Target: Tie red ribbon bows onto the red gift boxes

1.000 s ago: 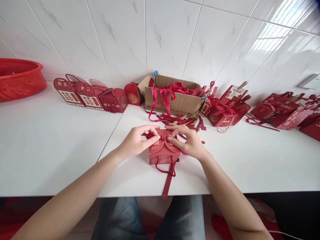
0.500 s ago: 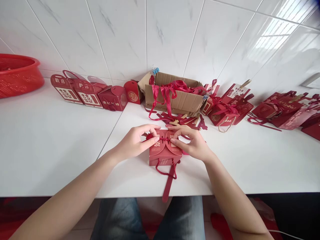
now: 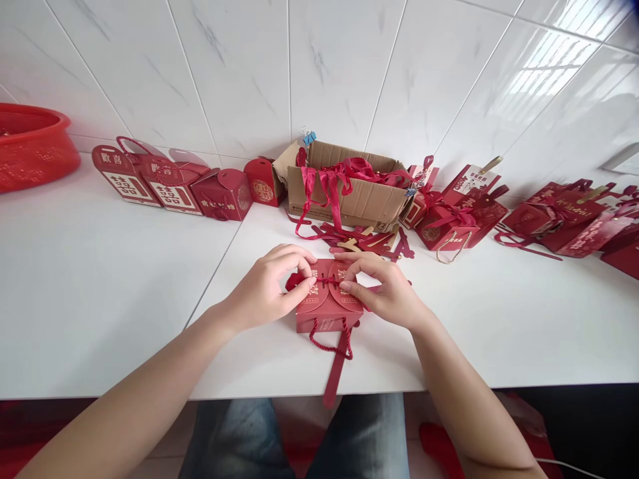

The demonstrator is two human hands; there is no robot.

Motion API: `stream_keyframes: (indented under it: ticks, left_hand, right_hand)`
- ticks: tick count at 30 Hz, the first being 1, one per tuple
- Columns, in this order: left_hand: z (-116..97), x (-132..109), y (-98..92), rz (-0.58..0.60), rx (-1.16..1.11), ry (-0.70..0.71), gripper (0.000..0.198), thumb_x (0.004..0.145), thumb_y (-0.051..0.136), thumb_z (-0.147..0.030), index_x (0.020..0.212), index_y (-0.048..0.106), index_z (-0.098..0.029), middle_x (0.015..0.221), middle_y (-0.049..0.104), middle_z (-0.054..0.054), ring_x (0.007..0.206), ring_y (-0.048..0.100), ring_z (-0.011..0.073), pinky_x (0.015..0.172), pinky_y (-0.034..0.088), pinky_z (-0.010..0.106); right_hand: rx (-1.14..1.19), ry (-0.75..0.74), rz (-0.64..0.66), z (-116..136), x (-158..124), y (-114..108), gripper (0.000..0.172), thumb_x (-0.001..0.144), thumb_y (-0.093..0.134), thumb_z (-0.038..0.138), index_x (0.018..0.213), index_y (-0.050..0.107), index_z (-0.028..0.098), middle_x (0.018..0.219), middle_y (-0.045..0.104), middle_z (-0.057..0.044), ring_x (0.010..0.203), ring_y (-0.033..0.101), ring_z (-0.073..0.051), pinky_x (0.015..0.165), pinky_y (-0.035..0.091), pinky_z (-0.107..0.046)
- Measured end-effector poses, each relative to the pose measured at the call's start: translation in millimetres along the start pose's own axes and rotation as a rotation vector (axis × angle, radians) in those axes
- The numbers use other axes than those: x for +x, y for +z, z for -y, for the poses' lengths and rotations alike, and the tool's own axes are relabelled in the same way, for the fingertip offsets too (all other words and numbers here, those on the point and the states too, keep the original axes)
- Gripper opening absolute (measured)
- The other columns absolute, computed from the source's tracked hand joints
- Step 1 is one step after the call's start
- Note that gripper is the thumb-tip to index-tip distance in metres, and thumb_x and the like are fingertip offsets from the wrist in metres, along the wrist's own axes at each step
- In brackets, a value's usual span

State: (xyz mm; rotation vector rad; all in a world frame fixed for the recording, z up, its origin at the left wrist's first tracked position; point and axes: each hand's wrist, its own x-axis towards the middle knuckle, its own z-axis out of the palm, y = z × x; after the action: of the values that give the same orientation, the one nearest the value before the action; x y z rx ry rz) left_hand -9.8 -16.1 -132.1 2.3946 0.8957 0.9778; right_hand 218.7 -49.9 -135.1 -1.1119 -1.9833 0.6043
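A small red gift box (image 3: 327, 307) with gold characters on its two rounded top flaps stands on the white table (image 3: 100, 286) in front of me. My left hand (image 3: 267, 289) pinches a red ribbon (image 3: 294, 281) at the box's left top edge. From the right, my right hand (image 3: 387, 286) pinches the same ribbon where it crosses the flaps. A red cord handle (image 3: 329, 340) hangs down the box's front. One ribbon end (image 3: 333, 376) trails over the table's near edge.
An open cardboard box (image 3: 349, 193) full of red ribbons stands by the tiled wall, loose ribbons in front of it. Red gift boxes (image 3: 174, 186) line the wall at left; more lie at right (image 3: 559, 216). A red basket (image 3: 32, 143) sits far left.
Both hands have shifted slightly on the ribbon over the flaps. The view has tilted a little; the box stays in place.
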Motion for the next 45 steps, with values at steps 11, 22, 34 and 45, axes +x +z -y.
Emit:
stream_keyframes:
  ticks: [11, 22, 34, 45]
  left_hand:
    - [0, 1, -5.0, 0.032, -0.048, -0.091, 0.011, 0.083, 0.058, -0.023, 0.073, 0.058, -0.019, 0.110, 0.066, 0.005, 0.100, 0.062, 0.0190, 0.092, 0.048, 0.032]
    - [2, 1, -2.0, 0.033, -0.074, -0.039, 0.009, 0.085, 0.057, -0.021, 0.077, 0.056, -0.019, 0.104, 0.063, 0.004, 0.099, 0.061, 0.0165, 0.090, 0.047, 0.030]
    - [4, 2, -1.9, 0.045, -0.091, -0.050, 0.010, 0.084, 0.056, -0.025, 0.076, 0.057, -0.019, 0.105, 0.064, 0.006, 0.099, 0.061, 0.0195, 0.092, 0.048, 0.035]
    - [6, 2, -0.8, 0.051, -0.094, -0.058, 0.009, 0.084, 0.057, -0.024, 0.077, 0.058, -0.019, 0.107, 0.064, 0.006, 0.100, 0.061, 0.0191, 0.094, 0.047, 0.034]
  right_hand:
    - [0.013, 0.061, -0.002, -2, 1, -7, 0.013, 0.082, 0.066, 0.028, 0.073, 0.063, 0.020, 0.126, 0.060, -0.007, 0.122, 0.053, -0.023, 0.098, 0.047, -0.040]
    - [0.204, 0.564, 0.433, -9, 0, -26, 0.060, 0.083, 0.039, 0.073, 0.066, 0.052, 0.016, 0.060, 0.055, -0.001, 0.053, 0.051, -0.010, 0.053, 0.044, -0.025]
    - [0.429, 0.537, 0.404, -12, 3, -23, 0.044, 0.068, 0.074, 0.053, 0.073, 0.046, 0.020, 0.061, 0.041, 0.008, 0.050, 0.033, -0.005, 0.046, 0.025, -0.021]
    - [0.530, 0.426, 0.424, -19, 5, -28, 0.039, 0.077, 0.070, 0.046, 0.060, 0.052, 0.016, 0.054, 0.049, 0.005, 0.051, 0.040, -0.006, 0.050, 0.030, -0.022]
